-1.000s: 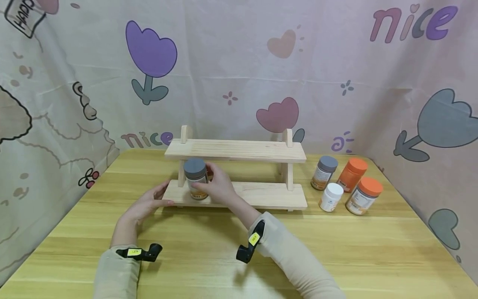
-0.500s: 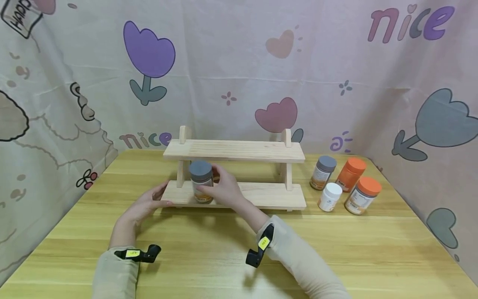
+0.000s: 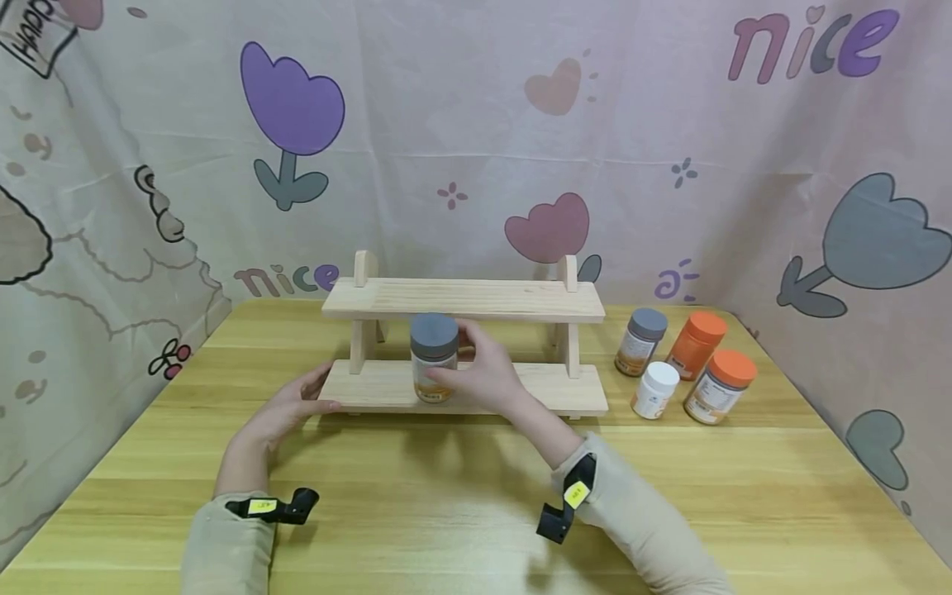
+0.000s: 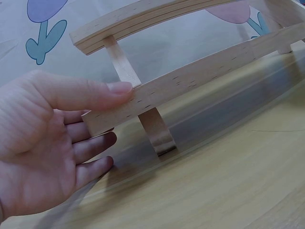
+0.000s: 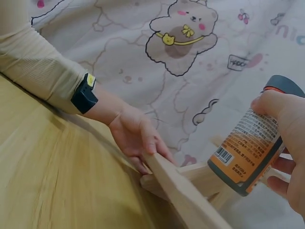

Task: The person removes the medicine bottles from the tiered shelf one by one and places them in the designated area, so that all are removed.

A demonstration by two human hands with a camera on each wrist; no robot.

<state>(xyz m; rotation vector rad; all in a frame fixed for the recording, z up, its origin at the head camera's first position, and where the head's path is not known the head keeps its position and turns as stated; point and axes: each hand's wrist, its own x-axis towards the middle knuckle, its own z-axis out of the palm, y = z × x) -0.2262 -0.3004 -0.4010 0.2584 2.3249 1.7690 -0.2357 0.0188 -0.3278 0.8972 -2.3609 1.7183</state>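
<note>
My right hand (image 3: 487, 372) grips a supplement bottle (image 3: 434, 357) with a grey lid and an orange-and-white label, thumb in front and fingers behind. The bottle is upright in the head view, in front of the left-middle part of a two-tier wooden shelf (image 3: 535, 388). In the right wrist view the label and barcode of the bottle (image 5: 245, 143) show plainly. My left hand (image 3: 286, 406) holds the left end of the lower tier. In the left wrist view its thumb lies on the front edge of the shelf (image 4: 190, 78), with the other fingers behind and below.
Right of the shelf stand another grey-lidded bottle (image 3: 641, 343), an orange bottle (image 3: 696, 347), a small white bottle (image 3: 655, 391) and an orange-lidded bottle (image 3: 720, 388). A printed cloth (image 3: 439, 116) hangs behind the wooden table (image 3: 387, 512).
The right hand has carried the grey-lidded bottle rightward from the left end of the lower tier. My left hand keeps its hold on the shelf, which stays in place.
</note>
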